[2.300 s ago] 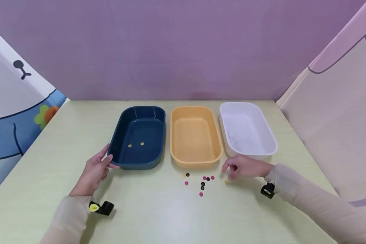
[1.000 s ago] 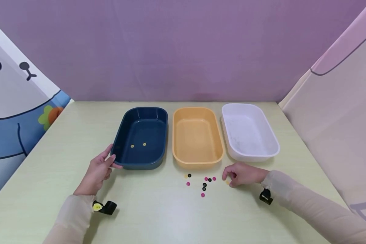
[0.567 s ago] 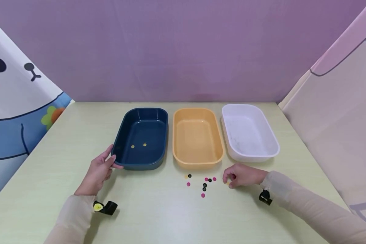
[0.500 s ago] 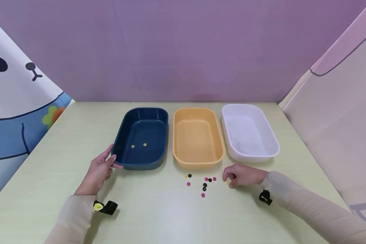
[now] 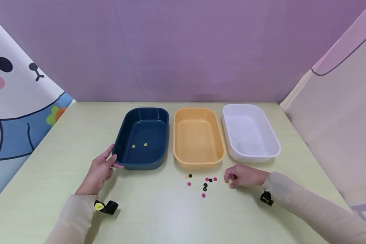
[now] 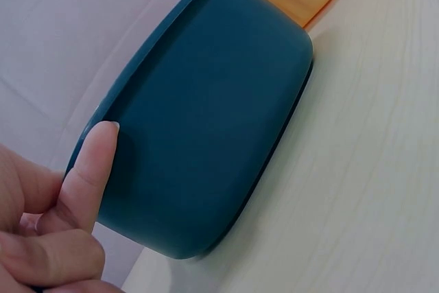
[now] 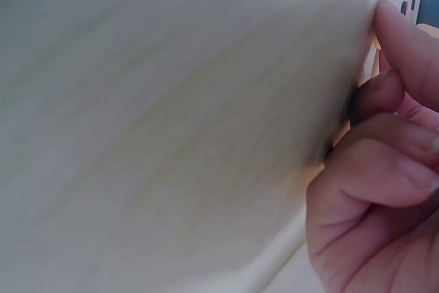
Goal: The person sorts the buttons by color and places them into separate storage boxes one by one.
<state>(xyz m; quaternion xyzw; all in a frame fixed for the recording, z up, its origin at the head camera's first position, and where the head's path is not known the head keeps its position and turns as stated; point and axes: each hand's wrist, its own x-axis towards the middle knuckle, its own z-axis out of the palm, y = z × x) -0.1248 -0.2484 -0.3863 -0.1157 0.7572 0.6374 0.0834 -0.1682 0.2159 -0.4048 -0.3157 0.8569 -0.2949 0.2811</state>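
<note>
My left hand [image 5: 98, 170] grips the near left corner of the dark blue tray [image 5: 144, 166], its thumb over the rim. In the left wrist view a finger [image 6: 96, 159] lies along the tray's outer wall. Two yellow buttons [image 5: 145, 144] rest inside that tray. My right hand [image 5: 245, 175] is low on the table in front of the white tray [image 5: 251, 158], thumb and index finger pinching a yellow button [image 5: 229, 183], mostly hidden by the fingertips. Curled fingers [image 7: 374, 169] fill the right side of the right wrist view.
An orange tray [image 5: 199, 165] stands between the blue and white ones. Before it lie several loose buttons: pink ones [image 5: 203, 195], black ones [image 5: 205, 185], and a yellow one [image 5: 187, 176] beside a black one. A purple cloth [image 5: 183, 51] hangs behind the table.
My right hand has lowered slightly toward the table, and its thumb and index finger have closed around the yellow button. The left hand keeps its hold on the blue tray. The head view has shifted slightly.
</note>
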